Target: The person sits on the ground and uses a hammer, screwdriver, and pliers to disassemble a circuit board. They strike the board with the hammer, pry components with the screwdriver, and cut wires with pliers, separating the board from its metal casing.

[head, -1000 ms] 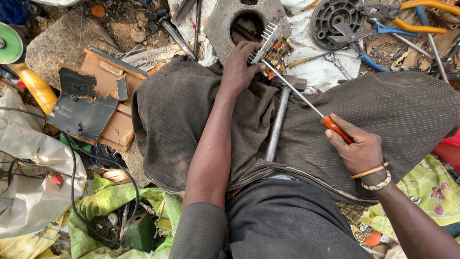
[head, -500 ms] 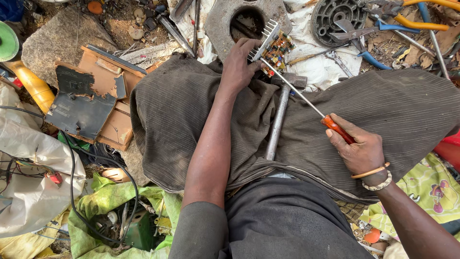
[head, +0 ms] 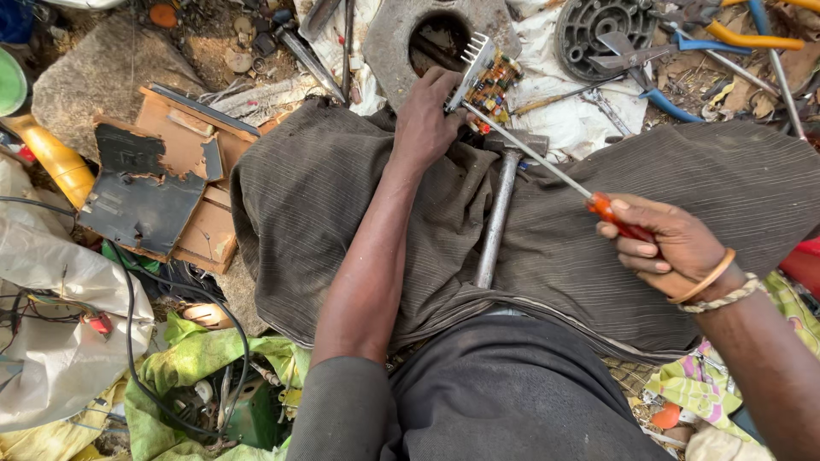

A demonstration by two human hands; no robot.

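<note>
Landmark: dark grey ribbed cloth spread over the lap.
Left hand: at the cloth's far edge, fingers closed around a small circuit board with a silver finned heat sink.
Right hand: over the cloth's right half, clenched on the orange handle of a long steel-shafted screwdriver.
Screwdriver tip: set against the board's near edge.
Progress, judged: prying under way; heat sink and components not yet off.
Board: crowded with coloured parts, tilted, fins upward.
Steel hammer: lying on the cloth, untouched.

Dirt ground, flat stone, scattered scrap, daylight
</note>
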